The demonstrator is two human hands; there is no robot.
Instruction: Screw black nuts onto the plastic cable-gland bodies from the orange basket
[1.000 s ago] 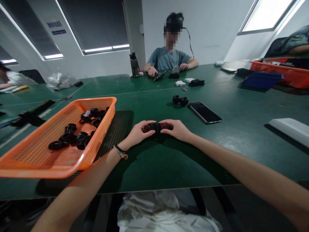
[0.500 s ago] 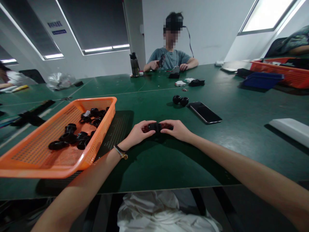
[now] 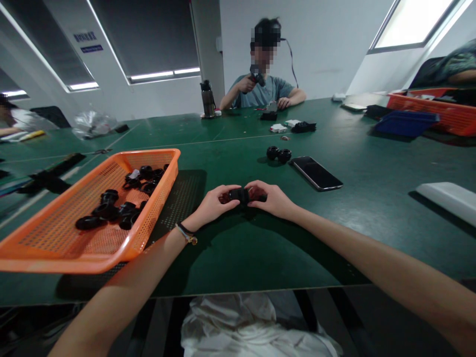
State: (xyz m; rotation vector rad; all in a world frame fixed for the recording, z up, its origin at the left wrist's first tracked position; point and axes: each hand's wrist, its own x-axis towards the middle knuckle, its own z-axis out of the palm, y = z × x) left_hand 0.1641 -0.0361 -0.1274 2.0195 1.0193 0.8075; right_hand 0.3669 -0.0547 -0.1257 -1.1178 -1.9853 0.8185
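Observation:
Between my two hands, just over the green table (image 3: 238, 258), is a small black plastic fitting (image 3: 238, 195), dark and rounded. My left hand (image 3: 217, 202) closes on its left end with thumb and fingers. At the other end my right hand (image 3: 273, 198) curls its thumb and fingers round it. The fingers hide much of the part, so its exact shape does not show. Left of my left hand stands an orange perforated basket (image 3: 55, 265) holding several black pipe fittings (image 3: 106, 210). Two more rounded black fittings (image 3: 278, 154) sit beyond my hands.
A phone (image 3: 316, 173) lies to the right, with a white block-like object (image 3: 448, 201) further right. Across the table a person (image 3: 273, 89) holds a dark tool (image 3: 257, 77). A bottle (image 3: 207, 99), a blue tray (image 3: 405, 123) and a red-orange basket (image 3: 439, 111) stand farther back.
My right hand's fingers have shifted slightly on the black fitting; my left hand stays put. The person opposite has raised the dark tool.

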